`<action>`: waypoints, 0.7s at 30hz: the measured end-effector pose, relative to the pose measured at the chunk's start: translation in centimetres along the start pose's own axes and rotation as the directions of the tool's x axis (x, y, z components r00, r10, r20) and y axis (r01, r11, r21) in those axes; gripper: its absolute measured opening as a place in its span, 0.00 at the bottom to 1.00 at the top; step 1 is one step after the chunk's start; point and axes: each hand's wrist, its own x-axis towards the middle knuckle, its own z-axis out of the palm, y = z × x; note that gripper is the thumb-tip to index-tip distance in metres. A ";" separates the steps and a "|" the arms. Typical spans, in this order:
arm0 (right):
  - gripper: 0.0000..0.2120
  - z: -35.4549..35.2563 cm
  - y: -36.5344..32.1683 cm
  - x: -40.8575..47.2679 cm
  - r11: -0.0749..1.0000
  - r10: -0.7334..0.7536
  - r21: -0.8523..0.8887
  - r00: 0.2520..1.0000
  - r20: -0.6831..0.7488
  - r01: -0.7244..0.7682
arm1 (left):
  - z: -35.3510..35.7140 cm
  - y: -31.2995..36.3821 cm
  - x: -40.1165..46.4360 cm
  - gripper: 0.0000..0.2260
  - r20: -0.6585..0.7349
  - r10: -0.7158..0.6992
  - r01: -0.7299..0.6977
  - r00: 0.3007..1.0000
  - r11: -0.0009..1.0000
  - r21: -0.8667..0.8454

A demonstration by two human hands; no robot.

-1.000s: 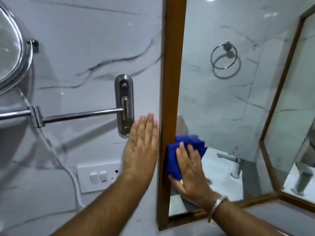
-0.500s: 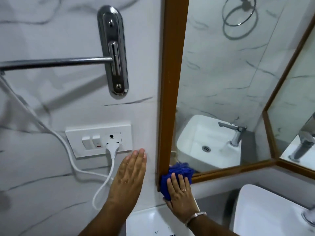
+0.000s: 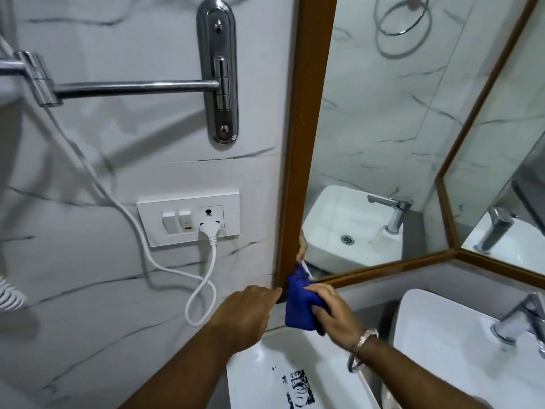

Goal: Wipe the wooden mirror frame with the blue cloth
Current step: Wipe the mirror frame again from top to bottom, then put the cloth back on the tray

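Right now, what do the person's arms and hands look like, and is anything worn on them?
Both forearms are bare, with no sleeves in view and no gloves. The left hand shows no ring or band from this angle. The right hand has a thin silver metal bangle around the wrist. Its fingers are too blurred to tell whether a ring is on them.

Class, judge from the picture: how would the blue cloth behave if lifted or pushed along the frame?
The blue cloth looks soft and floppy: it bunches in the right hand and sags below it. Probably light. Pushed along the wooden frame, it would likely crumple, not slide stiffly.
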 end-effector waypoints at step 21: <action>0.20 1.9 4.3 -2.2 0.848 0.405 0.097 0.756 0.514 -0.521 | 11.0 1.2 1.4 0.08 0.213 -0.127 0.245 0.969 0.347 -0.905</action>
